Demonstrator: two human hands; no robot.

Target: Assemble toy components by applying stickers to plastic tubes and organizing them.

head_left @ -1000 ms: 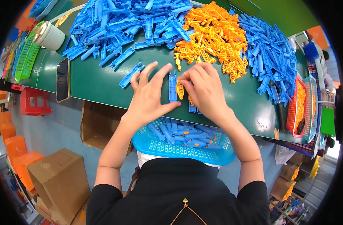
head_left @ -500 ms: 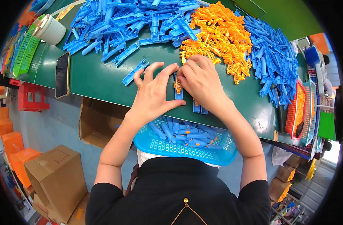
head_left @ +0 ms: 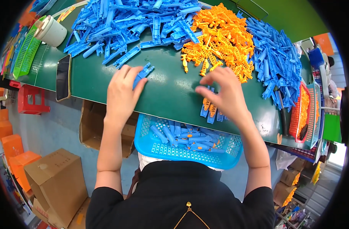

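Far left corner of the green worktop (head_left: 165, 95): a white tub (head_left: 52, 32) is standing beside a green mesh tray (head_left: 23, 51). A dark phone (head_left: 63, 77) is lying flat near the left front edge.

Left hand (head_left: 123, 93) is resting palm-down near the front edge, fingers loosely curled over the lower end of a single blue plastic piece (head_left: 144, 72); the piece's far end is sticking out past the fingertips. Grip looks light, not clenched.

Behind it, a big blue parts heap (head_left: 132, 23) is covering the far left-centre.

Centre: a blue basket (head_left: 188, 150) with assembled blue-and-orange pieces is sitting below the front edge, against the person's body.

An orange parts pile (head_left: 220, 38) is lying far centre-right.

Right hand (head_left: 224, 95) is hovering, fingers spread and bent; whether it is pinching anything, cannot tell. A few small blue-orange assemblies (head_left: 210, 110) are lying just under it at the front edge.

A second blue heap (head_left: 275, 61) is filling the right side.
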